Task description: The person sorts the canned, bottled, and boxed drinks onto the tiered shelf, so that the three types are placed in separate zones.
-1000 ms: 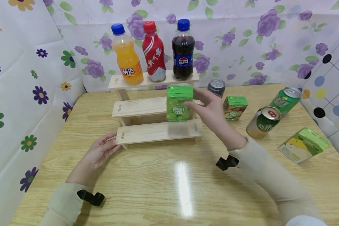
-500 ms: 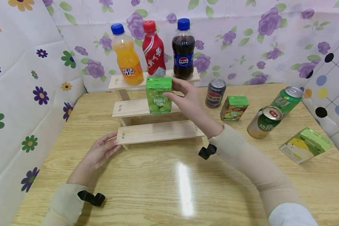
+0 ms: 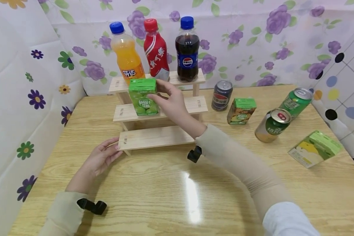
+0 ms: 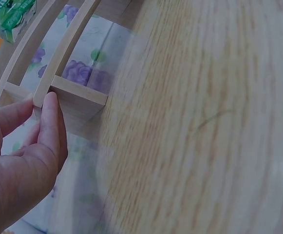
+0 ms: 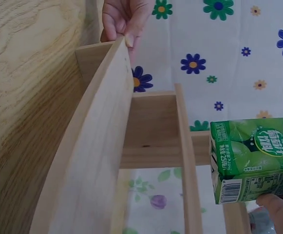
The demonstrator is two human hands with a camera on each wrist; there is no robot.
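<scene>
My right hand (image 3: 173,102) grips a green grape juice box (image 3: 142,98), thumb on its front side and fingers behind. The box is upright at the left part of the middle board of a three-tier wooden shelf (image 3: 159,137), overlapping that board and the orange soda bottle in the head view. In the right wrist view the juice box (image 5: 253,156) is beside the middle board's edge. My left hand (image 3: 102,158) pinches the left end of the lowest board; the left wrist view shows thumb and fingertips (image 4: 49,100) at its corner.
On the top board stand an orange soda bottle (image 3: 128,59), a red bottle (image 3: 157,50) and a dark cola bottle (image 3: 187,52). Right of the shelf are a cola can (image 3: 222,96), a brown-green juice box (image 3: 241,112), two green cans (image 3: 272,126) and a yellow-green carton (image 3: 314,149).
My right hand has carried the grape juice box leftward along the shelf, from its right end to the left part. My left hand keeps its hold on the lowest board.
</scene>
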